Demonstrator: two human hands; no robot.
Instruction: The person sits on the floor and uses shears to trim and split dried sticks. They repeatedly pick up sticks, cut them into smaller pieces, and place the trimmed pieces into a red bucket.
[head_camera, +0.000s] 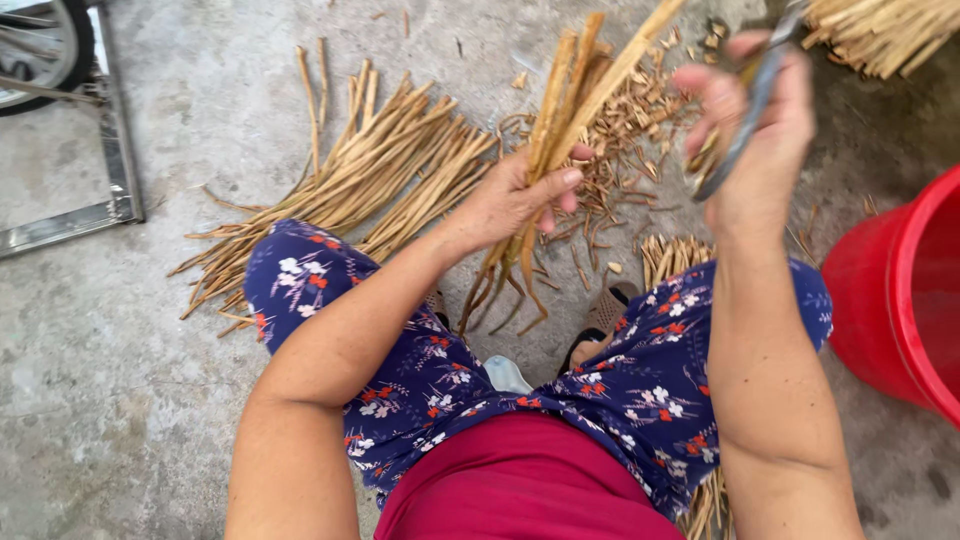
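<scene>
Head view: left hand (515, 195) clamped around a bundle of tan stalks (560, 110), held tilted above the concrete floor (100, 400) between the knees. Right hand (755, 130) closed on a metal blade (745, 120), just right of the bundle. Loose stalk pile (370, 170) lies to the left, red bucket (895, 290) at right.

Left hand (520, 195) gripping a stalk bundle (560, 120), right hand (755, 130) clutching a blade (745, 115) — red bucket (890, 290) beside
</scene>
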